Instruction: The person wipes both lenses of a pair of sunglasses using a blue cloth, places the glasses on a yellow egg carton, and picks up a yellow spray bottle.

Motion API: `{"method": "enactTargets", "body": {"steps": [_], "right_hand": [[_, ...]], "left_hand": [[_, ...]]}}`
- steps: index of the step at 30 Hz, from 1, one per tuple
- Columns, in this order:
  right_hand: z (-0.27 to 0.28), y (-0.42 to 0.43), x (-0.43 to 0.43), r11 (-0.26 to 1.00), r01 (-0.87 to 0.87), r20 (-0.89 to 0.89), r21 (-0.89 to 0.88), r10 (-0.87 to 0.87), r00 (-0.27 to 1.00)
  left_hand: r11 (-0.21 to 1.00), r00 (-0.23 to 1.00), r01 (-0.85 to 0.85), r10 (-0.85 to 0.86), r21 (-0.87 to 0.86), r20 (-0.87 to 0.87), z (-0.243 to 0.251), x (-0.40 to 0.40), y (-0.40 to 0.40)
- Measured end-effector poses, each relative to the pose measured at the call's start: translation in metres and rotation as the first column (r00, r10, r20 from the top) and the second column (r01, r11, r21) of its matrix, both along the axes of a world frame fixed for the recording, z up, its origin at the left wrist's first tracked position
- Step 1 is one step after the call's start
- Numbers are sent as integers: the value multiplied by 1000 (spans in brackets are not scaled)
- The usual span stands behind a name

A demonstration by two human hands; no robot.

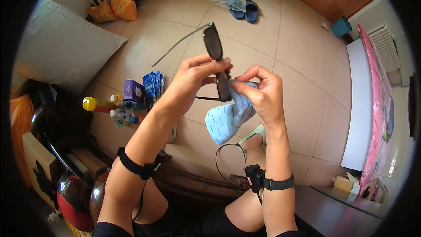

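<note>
My left hand (200, 72) holds a pair of dark sunglasses (213, 42) near the bridge, between thumb and fingers. The glasses are upright on end, one lens above the hand and one below, with the temple arms unfolded towards the left. In my right hand (261, 89) is a light blue cloth (221, 121), pinched between thumb and fingers. The cloth touches the edge of the lower lens, and its loose end hangs down. Part of the right fingers' grip is hidden in the cloth's folds.
On the tiled floor to the left stand a purple box (134, 90), blue packets (152, 84) and several bottles (95, 104). Dark slippers (251, 11) lie ahead. A cable (216, 161) loops below the cloth. A grey surface (329, 207) is at the lower right.
</note>
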State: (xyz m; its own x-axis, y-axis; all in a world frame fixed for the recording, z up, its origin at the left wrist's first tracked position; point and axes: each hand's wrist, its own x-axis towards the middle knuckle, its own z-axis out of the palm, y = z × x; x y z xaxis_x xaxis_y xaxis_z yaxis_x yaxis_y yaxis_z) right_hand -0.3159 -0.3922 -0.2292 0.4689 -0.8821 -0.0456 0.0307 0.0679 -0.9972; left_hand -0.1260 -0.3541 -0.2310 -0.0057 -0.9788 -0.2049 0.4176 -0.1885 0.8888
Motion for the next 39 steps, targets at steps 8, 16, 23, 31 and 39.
{"method": "enactTargets", "body": {"steps": [8,16,23,31,39], "right_hand": [[5,1,2,983,165,87,-86,-157,984],[4,4,3,995,-24,118,-93,35,992],[2,-1,-5,996,-71,10,-55,72,997],[2,-2,-5,990,88,38,-112,-84,996],[3,2,0,998,17,55,-63,-14,998]], "left_hand": [[999,999,36,-36,1,33,-1,-8,1],[1000,1000,9,-10,16,23,-5,-7,0],[1000,1000,-27,27,5,-14,-3,-3,-3],[1000,997,-19,20,3,-73,-4,-7,-2],[999,999,-50,50,-5,-21,-4,-7,-4]]}}
